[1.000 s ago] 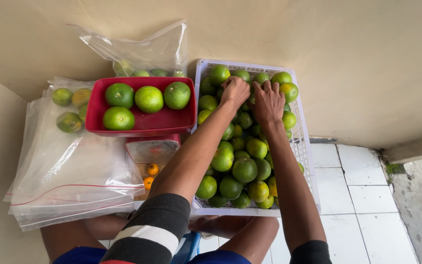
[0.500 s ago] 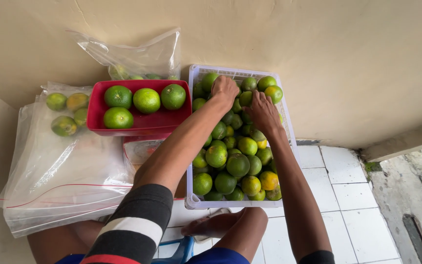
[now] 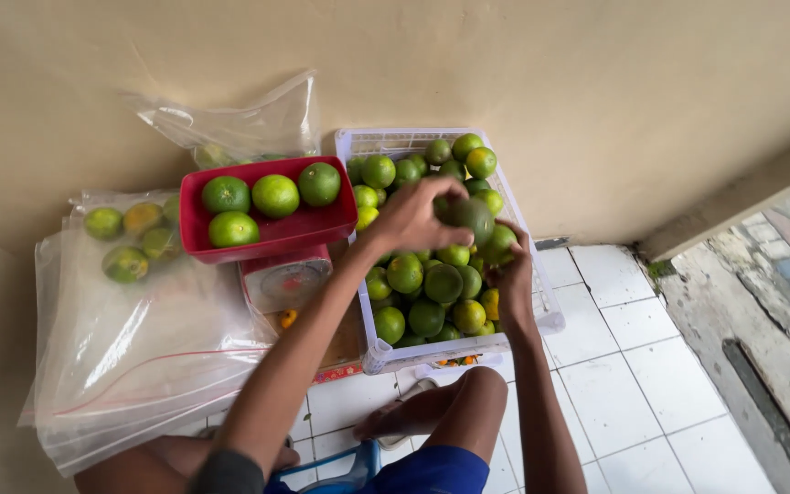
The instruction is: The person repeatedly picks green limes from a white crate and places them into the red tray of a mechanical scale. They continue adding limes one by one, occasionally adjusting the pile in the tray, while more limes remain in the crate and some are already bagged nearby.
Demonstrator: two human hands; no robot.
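Green citrus fruit [image 3: 474, 218] sits in the grasp of the left hand [image 3: 411, 218], raised just above the heaped fruit in the white plastic crate [image 3: 368, 142]; the fingers [image 3: 441, 188] of that hand are curled over its top and left side, closed on it. Just below and to the right, the right hand [image 3: 514, 274] rests among the pile, its fingers wrapped around a second green fruit [image 3: 499, 241] that lies against the first. Most of the fruit filling the crate is green, with a few yellowish pieces near the front and along the far edge. The crate stands on the white tiled floor [image 3: 651, 366] against a beige wall [image 3: 505, 64]. To the left of the crate, and touching it, a red tray [image 3: 276, 233] holds four large green fruits and rests on top of a small kitchen scale [image 3: 287, 279] with a round dial. Behind the tray a clear plastic bag [image 3: 240, 123] leans on the wall with a little fruit showing at its bottom. Farther left, a stack of clear zip bags [image 3: 130, 348] lies flat on the floor, and a few greenish and yellowish fruits [image 3: 130, 242] lie at its far end, whether on or inside a bag I cannot tell. The person's bent knees and a bare foot [image 3: 404, 416] show at the lower edge, just in front of the crate.
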